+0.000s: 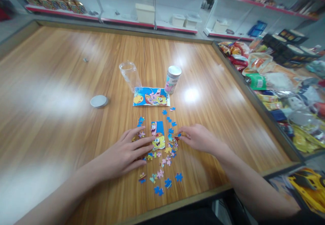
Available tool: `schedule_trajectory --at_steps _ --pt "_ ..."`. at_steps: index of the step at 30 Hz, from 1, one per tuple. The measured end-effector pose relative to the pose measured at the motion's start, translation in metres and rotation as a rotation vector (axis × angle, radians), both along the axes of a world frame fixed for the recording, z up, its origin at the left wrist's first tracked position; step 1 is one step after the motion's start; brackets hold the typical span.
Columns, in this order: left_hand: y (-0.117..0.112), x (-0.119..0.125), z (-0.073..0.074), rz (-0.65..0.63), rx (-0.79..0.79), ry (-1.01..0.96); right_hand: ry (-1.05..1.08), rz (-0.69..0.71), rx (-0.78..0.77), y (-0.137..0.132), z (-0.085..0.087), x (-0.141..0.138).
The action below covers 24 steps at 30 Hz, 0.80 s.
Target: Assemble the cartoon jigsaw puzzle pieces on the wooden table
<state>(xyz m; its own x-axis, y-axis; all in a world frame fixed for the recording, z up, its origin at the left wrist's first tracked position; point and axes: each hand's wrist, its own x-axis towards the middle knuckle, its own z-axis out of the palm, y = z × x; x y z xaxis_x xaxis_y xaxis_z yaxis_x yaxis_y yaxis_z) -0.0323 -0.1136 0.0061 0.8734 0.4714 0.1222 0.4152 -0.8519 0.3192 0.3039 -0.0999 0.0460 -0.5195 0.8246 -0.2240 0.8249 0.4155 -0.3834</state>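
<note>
A partly joined jigsaw puzzle (159, 135) with a yellow cartoon figure, a pink one and blue ground lies flat on the table. My left hand (129, 150) rests palm down beside it, fingers spread, the fingertips at its left edge and over some loose pieces. Right of the puzzle, my right hand (196, 137) pinches a small blue puzzle piece (179, 135) between thumb and finger. Several loose puzzle pieces (167, 160) lie around the joined part, blue, pink and yellow. Beyond them is a printed picture sheet (151, 97) with the same cartoon figures.
A clear plastic cylinder (130, 76) and a printed can (173, 79) with a pale lid stand behind the sheet. A round silver lid (99, 101) lies to the left. Raised edging (127, 34) borders the wooden table (63, 116). Packaged goods (274, 79) fill the right side.
</note>
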Motion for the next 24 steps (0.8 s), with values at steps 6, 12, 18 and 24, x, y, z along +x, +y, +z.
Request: schedule_trajectory --at_steps 6,12,18,24 --pt "0.001 0.0 0.0 -0.003 -0.011 -0.002 0.0 -0.002 -0.01 -0.002 0.0 -0.002" --pt "0.001 0.002 0.004 -0.003 -0.029 -0.014 0.044 0.05 -0.007 -0.005 0.001 -0.004" --pt "-0.001 0.005 0.011 0.008 -0.053 -0.052 0.075 0.082 -0.036 -0.008 -0.005 -0.002" --pt "-0.001 0.005 0.014 0.019 -0.061 -0.018 0.058 0.132 -0.071 -0.005 -0.017 0.001"
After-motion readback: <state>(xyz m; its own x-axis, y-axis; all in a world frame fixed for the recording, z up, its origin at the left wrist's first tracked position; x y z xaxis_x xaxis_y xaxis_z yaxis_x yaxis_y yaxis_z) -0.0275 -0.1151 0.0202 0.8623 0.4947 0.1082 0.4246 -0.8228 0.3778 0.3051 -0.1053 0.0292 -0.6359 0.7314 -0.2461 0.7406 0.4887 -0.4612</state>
